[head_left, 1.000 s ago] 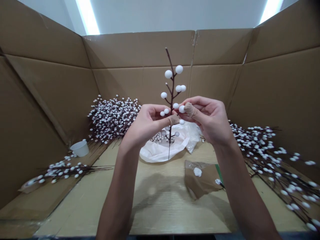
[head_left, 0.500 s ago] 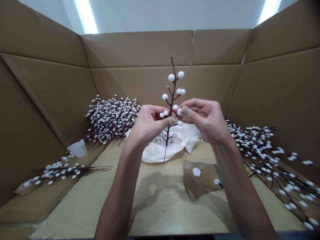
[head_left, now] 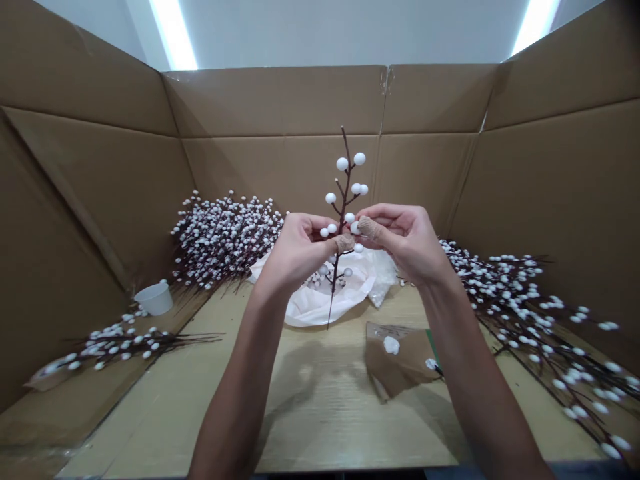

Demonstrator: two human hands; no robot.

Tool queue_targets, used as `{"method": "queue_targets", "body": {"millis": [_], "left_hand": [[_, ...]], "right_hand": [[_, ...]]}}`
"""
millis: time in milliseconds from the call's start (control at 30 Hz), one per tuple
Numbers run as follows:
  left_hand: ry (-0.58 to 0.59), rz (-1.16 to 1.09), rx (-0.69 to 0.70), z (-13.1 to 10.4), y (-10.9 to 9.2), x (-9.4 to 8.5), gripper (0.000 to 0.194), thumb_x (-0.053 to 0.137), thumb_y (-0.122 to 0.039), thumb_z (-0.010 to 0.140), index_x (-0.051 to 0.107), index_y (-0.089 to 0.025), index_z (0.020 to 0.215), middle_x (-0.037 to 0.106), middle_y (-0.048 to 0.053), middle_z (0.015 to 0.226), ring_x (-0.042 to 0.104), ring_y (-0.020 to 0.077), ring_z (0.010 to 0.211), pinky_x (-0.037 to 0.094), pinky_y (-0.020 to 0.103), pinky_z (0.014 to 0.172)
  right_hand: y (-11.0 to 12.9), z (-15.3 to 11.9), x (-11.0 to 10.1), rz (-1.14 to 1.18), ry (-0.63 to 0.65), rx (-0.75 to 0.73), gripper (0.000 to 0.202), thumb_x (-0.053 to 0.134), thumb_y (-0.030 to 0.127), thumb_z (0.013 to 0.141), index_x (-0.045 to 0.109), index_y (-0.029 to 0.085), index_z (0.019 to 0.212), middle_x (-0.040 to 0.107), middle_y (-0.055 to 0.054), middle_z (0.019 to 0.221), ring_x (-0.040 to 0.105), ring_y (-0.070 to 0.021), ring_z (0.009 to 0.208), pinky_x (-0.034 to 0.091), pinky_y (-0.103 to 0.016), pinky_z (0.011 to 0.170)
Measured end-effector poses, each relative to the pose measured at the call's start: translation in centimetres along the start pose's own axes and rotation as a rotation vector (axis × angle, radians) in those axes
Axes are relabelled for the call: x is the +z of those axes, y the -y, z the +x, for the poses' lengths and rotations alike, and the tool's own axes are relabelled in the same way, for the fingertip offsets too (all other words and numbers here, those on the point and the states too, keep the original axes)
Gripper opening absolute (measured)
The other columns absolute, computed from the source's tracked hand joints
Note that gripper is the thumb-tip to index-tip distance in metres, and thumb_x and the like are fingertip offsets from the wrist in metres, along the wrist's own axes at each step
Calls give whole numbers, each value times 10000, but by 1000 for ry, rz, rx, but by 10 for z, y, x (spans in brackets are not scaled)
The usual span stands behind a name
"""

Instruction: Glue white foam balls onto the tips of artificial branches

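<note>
We hold the branch (head_left: 342,219) nearly upright in the air over the middle of the surface (head_left: 310,433), in front of the white bag (head_left: 310,315) toward the far edge. Left hand (head_left: 295,250): grip clamped on the stem, taped thumb in front, other fingers mostly hidden. Right hand (head_left: 407,233): grip clamped on a white berry (head_left: 355,227), thumb also taped.

Change over the last second: the branch sits lower against the back wall, and its bottom tip swings slightly left. The held berry now lies closer to the stem, just beside its neighbour. We judge that the work remains at this one side twig; contact between berry and twig is hidden, so we cannot tell whether it is seated.

Brown paper (head_left: 400,383) with white blobs lies right of centre, unmoved. Berry heaps flank us: one (head_left: 225,240) beyond the far left corner, one (head_left: 505,287) along the right edge.
</note>
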State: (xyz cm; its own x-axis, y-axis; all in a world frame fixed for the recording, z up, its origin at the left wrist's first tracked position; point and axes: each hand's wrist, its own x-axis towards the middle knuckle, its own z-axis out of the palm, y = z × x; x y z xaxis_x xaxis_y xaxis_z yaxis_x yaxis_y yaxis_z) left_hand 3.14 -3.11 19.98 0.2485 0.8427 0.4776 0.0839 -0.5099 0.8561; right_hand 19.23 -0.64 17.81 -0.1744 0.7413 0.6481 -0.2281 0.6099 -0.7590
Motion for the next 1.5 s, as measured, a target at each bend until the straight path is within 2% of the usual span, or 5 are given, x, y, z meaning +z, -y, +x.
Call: {"method": "queue_targets", "body": {"millis": [300, 800, 1033, 1267, 1500], "left_hand": [[11, 145, 16, 7, 10, 6, 169, 719, -282, 702, 692, -120, 664, 588, 13, 579, 452, 91, 523, 315, 226, 486], [-114, 535, 152, 8, 23, 30, 204, 595, -299, 786, 711, -143, 723, 648, 22, 638, 529, 138, 587, 381, 245, 582], [147, 579, -23, 15, 19, -13, 378, 633, -462, 743, 721, -125, 890, 703, 76, 748, 583, 152, 635, 407, 233, 554], [353, 1123, -532, 50, 102, -49, 205, 620, -302, 717, 695, -126, 644, 696, 72, 687, 575, 151, 593, 376, 236, 536], [309, 1158, -441, 53, 192, -27, 318, 521, -48, 732, 704, -138, 975, 705, 111, 1059, 637, 211, 986, 456, 244, 797]], "right_hand": [[0, 7, -14, 68, -8, 38, 253, 742, 411, 721, 737, 194, 850, 728, -55, 932, 669, -168, 892, 535, -345, 865], [-16, 10, 6, 298, -233, 105, 182, 788, 329, 648, 711, 195, 744, 708, -34, 829, 605, -115, 666, 495, -274, 633], [-16, 16, -18, 207, -298, -5, 163, 766, 341, 682, 693, 212, 750, 698, -25, 879, 636, -131, 740, 524, -299, 694], [-14, 19, -34, 21, -335, -112, 162, 702, 367, 756, 692, 226, 836, 698, -47, 943, 659, -171, 848, 541, -313, 682], [-18, 22, -31, -74, -332, -139, 186, 650, 389, 805, 689, 230, 894, 699, -56, 986, 657, -180, 930, 545, -317, 720]]}}
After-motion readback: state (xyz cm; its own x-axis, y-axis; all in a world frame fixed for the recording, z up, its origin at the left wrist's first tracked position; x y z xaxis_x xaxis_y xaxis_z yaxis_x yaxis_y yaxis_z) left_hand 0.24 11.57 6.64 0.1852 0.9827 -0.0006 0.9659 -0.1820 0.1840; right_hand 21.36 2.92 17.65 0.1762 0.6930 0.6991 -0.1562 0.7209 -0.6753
